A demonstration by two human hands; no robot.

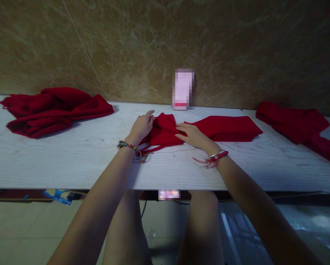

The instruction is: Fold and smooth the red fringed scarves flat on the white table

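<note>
A red cloth (165,134) lies in the middle of the white wood-grain table, partly folded, with thin red strips trailing at its lower left. My left hand (143,127) rests at the cloth's left edge, its fingers stretched out toward the wall. Flat across the cloth's middle, my right hand (192,135) has its fingers spread, pointing left. To the right of that hand the red fabric (231,128) lies smooth in a flat, layered strip. What is under my palms is hidden.
A crumpled red cloth (57,112) lies at the left of the table (98,165), another (294,123) at the right. A blurred pink-white object (183,88) stands against the marbled wall. Below the front edge is a blue wrapper (60,195).
</note>
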